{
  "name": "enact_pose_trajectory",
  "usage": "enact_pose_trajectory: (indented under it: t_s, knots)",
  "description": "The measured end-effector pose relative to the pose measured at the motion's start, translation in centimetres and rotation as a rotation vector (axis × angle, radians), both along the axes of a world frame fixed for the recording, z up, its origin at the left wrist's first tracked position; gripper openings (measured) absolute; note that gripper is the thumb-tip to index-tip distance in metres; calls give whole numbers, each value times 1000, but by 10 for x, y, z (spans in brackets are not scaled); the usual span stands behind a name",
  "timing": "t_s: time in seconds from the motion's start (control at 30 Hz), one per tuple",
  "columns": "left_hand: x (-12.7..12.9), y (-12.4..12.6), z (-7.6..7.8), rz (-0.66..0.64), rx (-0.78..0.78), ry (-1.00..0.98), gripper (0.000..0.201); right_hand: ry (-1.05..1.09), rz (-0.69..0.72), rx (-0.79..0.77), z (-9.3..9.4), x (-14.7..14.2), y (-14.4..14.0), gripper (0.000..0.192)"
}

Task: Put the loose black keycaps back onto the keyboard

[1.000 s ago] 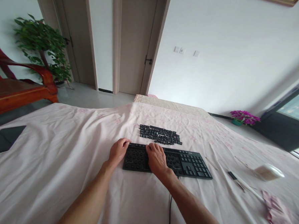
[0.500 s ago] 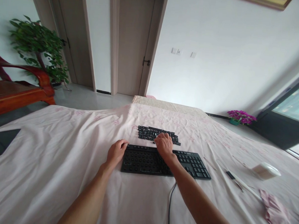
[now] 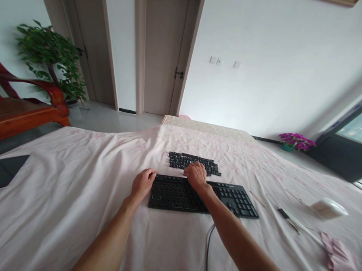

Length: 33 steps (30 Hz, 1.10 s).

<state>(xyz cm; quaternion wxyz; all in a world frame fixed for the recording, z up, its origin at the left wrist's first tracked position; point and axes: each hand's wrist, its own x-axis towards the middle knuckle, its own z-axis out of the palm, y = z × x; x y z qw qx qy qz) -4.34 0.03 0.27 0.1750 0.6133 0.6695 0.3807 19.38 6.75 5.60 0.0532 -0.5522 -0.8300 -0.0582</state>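
Note:
A black keyboard (image 3: pixel 238 197) lies on the cloth, its left and middle parts stripped of keycaps while keys remain on the right. My left hand (image 3: pixel 142 185) is closed at the keyboard's upper left corner, thumb and index finger pinched on its edge. Beyond the keyboard, loose black keycaps (image 3: pixel 190 157) are laid out in rows. My right hand (image 3: pixel 196 174) reaches over the keyboard to the near side of these rows. Its fingers are curled down, with a small dark keycap by the thumb; the fingertips are partly hidden.
A cable (image 3: pixel 209 250) runs from the keyboard toward me. At right are a brush (image 3: pixel 288 220), thin sticks (image 3: pixel 258 199), a clear-topped container (image 3: pixel 329 208) and a pink cloth (image 3: pixel 340 257). A dark flat tablet-like thing (image 3: pixel 4 171) lies at left.
The view has shifted slightly, moving everything a little to the right in the picture. My right hand has moved slightly left relative to the keycaps; my left hand stays at the corner.

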Motion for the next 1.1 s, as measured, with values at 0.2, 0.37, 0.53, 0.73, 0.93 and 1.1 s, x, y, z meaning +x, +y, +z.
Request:
enact_pose_trajectory:
  t_s: [0.2,0.37,0.53,0.73,0.93,1.1]
  knots:
    - [0,-1,0,-8,10,3,25,-34,9,19,-2,-3,-2,22]
    - [0,0,-1,-4,3,4,25,-111,14,14,-3,-6,1,24]
    - [0,0,-1,-6,1,6,25,-115,24,-5,-3,-9,4,23]
    - [-1,1,-2,-6,-2,8,26,-7,17,11,2,-2,-2,23]
    - [0,1,-1,-6,-9,13,26,249,81,-24,9,16,-21,21]
    - [0,1,-1,-7,-4,18,25,255,127,-35,9,17,-32,19]
